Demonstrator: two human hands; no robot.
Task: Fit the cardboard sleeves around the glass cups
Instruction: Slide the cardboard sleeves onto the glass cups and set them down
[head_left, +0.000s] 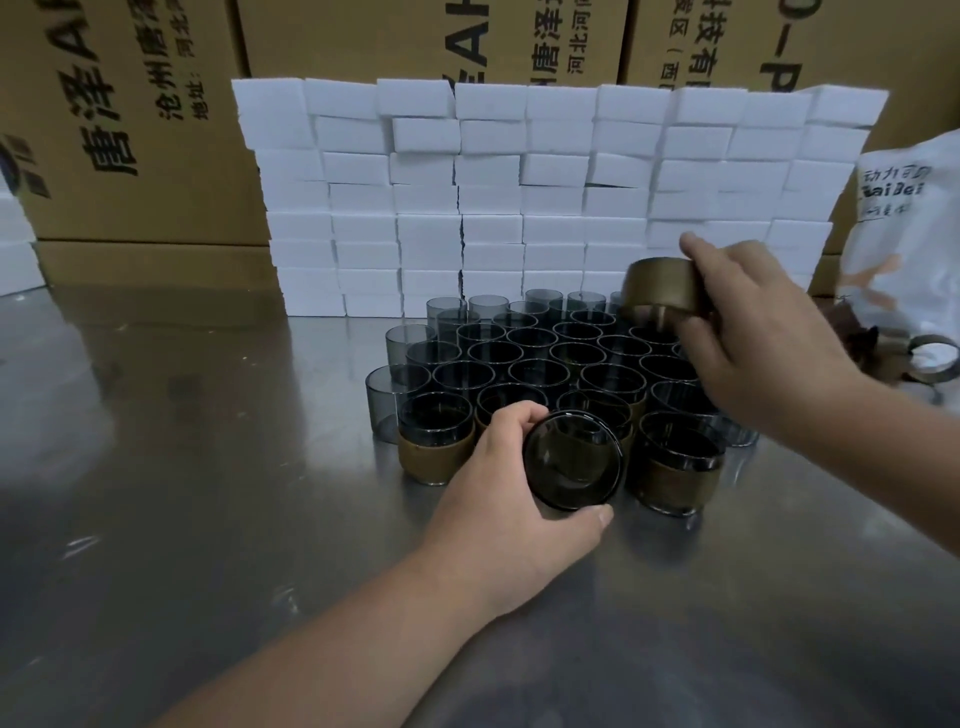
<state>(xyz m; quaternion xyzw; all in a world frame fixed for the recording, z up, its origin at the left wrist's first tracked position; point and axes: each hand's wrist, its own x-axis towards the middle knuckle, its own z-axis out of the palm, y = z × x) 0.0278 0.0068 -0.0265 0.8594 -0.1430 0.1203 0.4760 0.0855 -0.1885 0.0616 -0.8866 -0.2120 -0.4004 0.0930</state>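
**Head view.**

**L:** my left hand (493, 499) grips a glass cup (574, 460). Fingers are curled over its far side, thumb under the near side. The cup is tipped on its side, just in front of the cup cluster (524, 358), w/ one round end facing me. Mouth or base, can't tell.

**R:** my right hand (758, 343) pinches a cardboard sleeve (660, 288), a brown ring, betw. forefinger on top and thumb below. The other fingers are curled behind it. The sleeve is up in the air over the back-right part of the cup cluster, well apart from the glass cup.

**Centre:** the cup cluster is dark glass, upright, mouths up, packed close in rows on the steel table (197, 467).

**Front row:** front-left sleeved cup (434, 449) and front-right sleeved cup (680, 470), each w/ a brown band round its lower part. The glass cup in my left hand shows betw. them.

**Behind:** a wall of stacked white boxes (519, 197), then brown printed cartons (130, 104).

**Far right:** a white plastic bag (909, 234), w/ loose sleeves (932, 358) just below it on the table.
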